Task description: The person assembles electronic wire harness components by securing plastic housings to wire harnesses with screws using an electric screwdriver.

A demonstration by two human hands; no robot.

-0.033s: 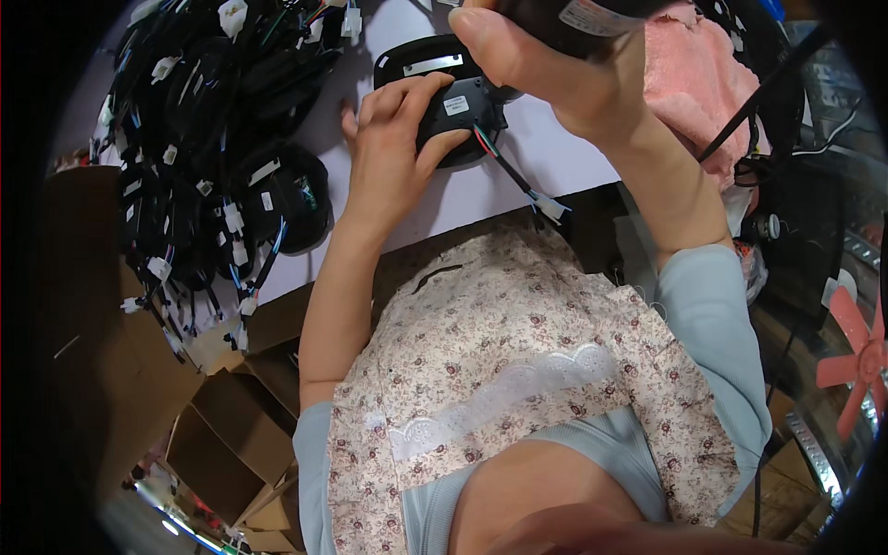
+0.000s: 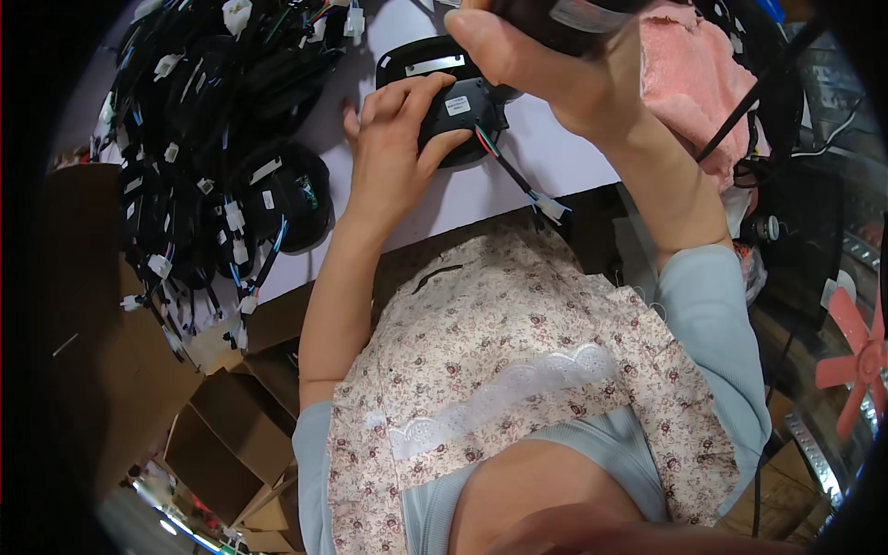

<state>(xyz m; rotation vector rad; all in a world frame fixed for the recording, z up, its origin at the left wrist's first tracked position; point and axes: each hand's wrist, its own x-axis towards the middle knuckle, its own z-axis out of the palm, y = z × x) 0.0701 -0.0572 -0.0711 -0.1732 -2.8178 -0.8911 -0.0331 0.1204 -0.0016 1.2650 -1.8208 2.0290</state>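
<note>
My left hand (image 2: 393, 134) is closed around the near left side of a black plastic housing (image 2: 474, 88), steadying it on the table. A small white label sits on the housing's back, and a bundle of coloured wires (image 2: 504, 166) runs from it to a white connector (image 2: 551, 208) at the table's front edge. Above the housing's right side, my right hand (image 2: 555, 69) grips a thick black electric screwdriver (image 2: 569, 23) with a pale label. Its lower end reaches toward the housing's right edge; the tip is mostly hidden by my thumb. The screwdriver's top is cut off by the frame.
Several similar black housings (image 2: 287, 199) with wires and white connectors are heaped on the white table (image 2: 546, 143) at left. A pink cloth (image 2: 694, 83) lies at right, crossed by a black cable (image 2: 754, 102). Cardboard boxes (image 2: 227, 435) stand below left; a red fan (image 2: 865, 361) is at far right.
Almost nothing differs. The screwdriver and my right hand have shifted very slightly to the left; my left hand keeps its hold on the housing.
</note>
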